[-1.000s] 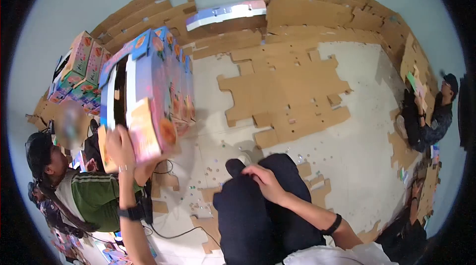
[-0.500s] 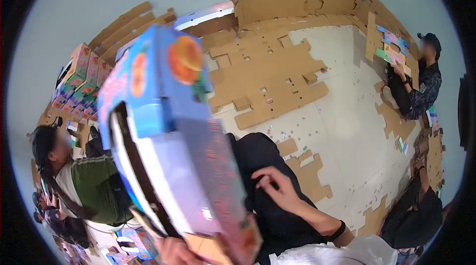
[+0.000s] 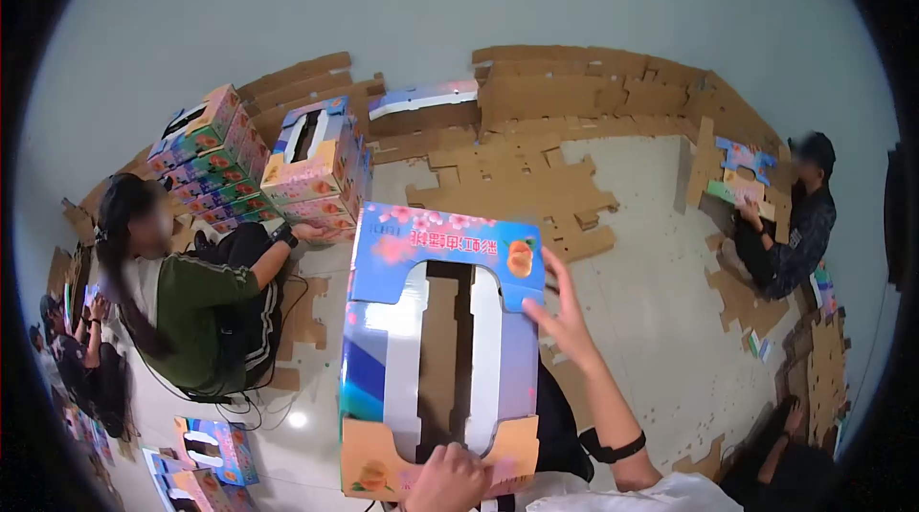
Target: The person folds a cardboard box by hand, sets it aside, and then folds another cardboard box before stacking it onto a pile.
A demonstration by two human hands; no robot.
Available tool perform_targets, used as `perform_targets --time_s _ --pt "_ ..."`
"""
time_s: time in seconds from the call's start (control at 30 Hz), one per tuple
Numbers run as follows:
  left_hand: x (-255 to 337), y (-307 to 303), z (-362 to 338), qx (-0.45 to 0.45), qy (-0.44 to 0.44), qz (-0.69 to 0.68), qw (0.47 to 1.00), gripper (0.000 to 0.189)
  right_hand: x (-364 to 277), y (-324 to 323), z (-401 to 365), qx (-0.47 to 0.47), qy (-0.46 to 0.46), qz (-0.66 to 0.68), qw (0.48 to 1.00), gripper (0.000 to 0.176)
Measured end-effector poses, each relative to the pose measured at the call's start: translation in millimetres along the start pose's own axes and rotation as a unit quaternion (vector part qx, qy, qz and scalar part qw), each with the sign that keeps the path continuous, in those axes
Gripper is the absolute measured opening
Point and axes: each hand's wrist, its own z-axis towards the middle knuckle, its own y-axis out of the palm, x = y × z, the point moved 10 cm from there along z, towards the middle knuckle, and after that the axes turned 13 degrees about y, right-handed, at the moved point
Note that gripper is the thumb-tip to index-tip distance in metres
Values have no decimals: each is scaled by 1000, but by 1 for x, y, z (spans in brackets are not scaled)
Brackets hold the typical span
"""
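Note:
A colourful cardboard fruit box [image 3: 517,359] with printed peaches and blossoms is in front of me, its top facing up. A long slot in its top opens onto a bare brown inside. My left hand [image 3: 445,478] is closed over the orange near end panel, fingers curled at the slot's near end. At the far right corner, my right hand [image 3: 571,316] grips the box's side, with its thumb by the blue panel's edge and its fingers along the side. The underside of the box is out of sight.
Stacked fruit boxes [image 3: 311,163] stand at the back left, beside a seated person in a green top [image 3: 201,311]. More boxes [image 3: 215,450] lie at lower left. Flat cardboard sheets [image 3: 517,182] cover floor ahead. Another person [image 3: 809,215] sits at right holding cardboard pieces.
The box has turned from a tilted, raised pose to top-up in front of me. My right hand has moved from above my lap onto its corner. The green-topped person's hand now reaches the stack.

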Motion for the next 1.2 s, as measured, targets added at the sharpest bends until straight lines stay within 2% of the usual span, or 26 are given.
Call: perform_targets --time_s 0.07,0.1,0.13,0.17,0.2,0.27,0.3,0.33,0.37,0.4,0.47,0.5,0.53,0.6,0.73,0.8,0.83,0.9,0.93,1.0,1.03,1.07,1.13,1.2 --pt "-26 1 -5 -20 -8 -38 999 17 9 34 -11 -115 41 121 985 77" --pt "-32 0 -5 2 40 -156 987 26 10 41 -14 -99 0 14 995 86" --pt "-37 2 -7 27 83 -273 958 34 16 47 -17 -108 10 15 994 86" --pt "-41 12 -10 8 116 -332 936 24 26 51 -14 -112 46 82 989 83" --pt "-44 17 -12 9 110 -334 936 24 34 56 -9 -113 79 148 979 81" --pt "-46 34 -12 -46 73 -354 931 20 39 61 2 -100 84 139 982 76" --pt "-51 26 -10 27 36 -341 939 21 39 61 10 -80 83 131 985 72" --pt "-45 28 -5 29 28 -341 939 21 37 62 20 -62 78 122 987 68" --pt "-48 26 -1 54 -24 -314 948 23 24 59 29 -18 45 92 995 62" --pt "-54 25 3 78 -75 -285 952 24 20 60 35 -25 45 93 994 62" --pt "-52 26 13 90 -82 -273 954 26 15 58 45 5 42 -82 996 57" --pt "-50 29 16 88 -100 -241 961 22 2 54 47 44 -8 -85 995 54" --pt "-48 31 16 85 -113 -209 968 18 2 51 46 46 -4 -90 995 54" --pt "-45 43 15 114 -98 -195 969 19 6 46 47 43 21 -202 978 53" --pt "-50 38 18 156 -87 -170 969 22 5 23 58 87 11 -211 974 49" --pt "-52 39 22 152 -77 -171 970 23 -26 10 64 116 -69 -159 978 44" --pt "-54 40 21 154 -79 -170 970 23 -43 3 67 114 -72 -159 978 44" --pt "-54 46 22 163 -83 -198 963 23 -109 -11 53 161 -224 -213 937 42" --pt "-55 47 23 165 -84 -199 962 23 -122 -10 51 159 -226 -214 937 42" --pt "-54 47 26 169 -78 -195 963 23 -144 14 38 34 -281 -144 948 38" --pt "-52 44 28 171 -63 -179 967 23 -140 51 30 -126 -275 -144 942 38" --pt "-53 43 29 174 -62 -181 966 23 -134 89 12 -282 -263 -141 912 39" --pt "-52 35 33 188 -50 -186 963 24 -129 156 -24 -425 -275 -251 825 45" --pt "-49 36 30 190 -50 -178 964 23 -110 179 -9 -397 -303 -253 829 47"
